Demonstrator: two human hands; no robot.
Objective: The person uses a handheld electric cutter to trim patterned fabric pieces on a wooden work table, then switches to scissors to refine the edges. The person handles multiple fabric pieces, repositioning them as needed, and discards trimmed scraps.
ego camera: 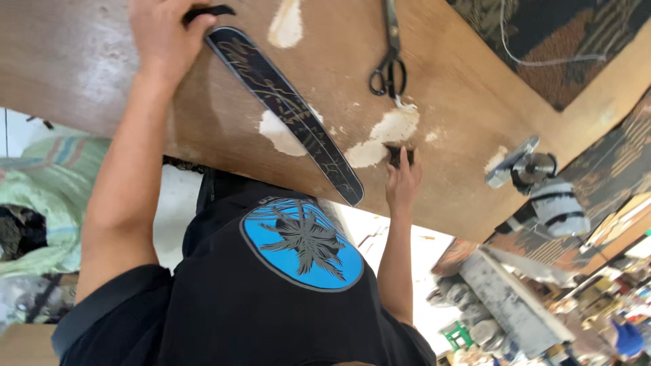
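Note:
A long black strip (pixel 291 108) with a faint gold pattern lies slantwise on the brown wooden tabletop (pixel 461 115). My left hand (pixel 163 37) grips its far end at the top left, fingers curled over a black edge. My right hand (pixel 403 181) rests near the table's near edge, just right of the strip's pointed near end. Its fingertips hold a small dark block (pixel 400 155) against a white worn patch (pixel 386 132). My black shirt with a round blue emblem (pixel 302 244) fills the bottom of the view.
Black-handled scissors (pixel 388 68) lie on the table beyond my right hand. A grey power tool with a round disc (pixel 539 179) sits at the table's right edge. Patterned dark fabric (pixel 563 54) lies at the top right. Cluttered shelves and bundles show below the table.

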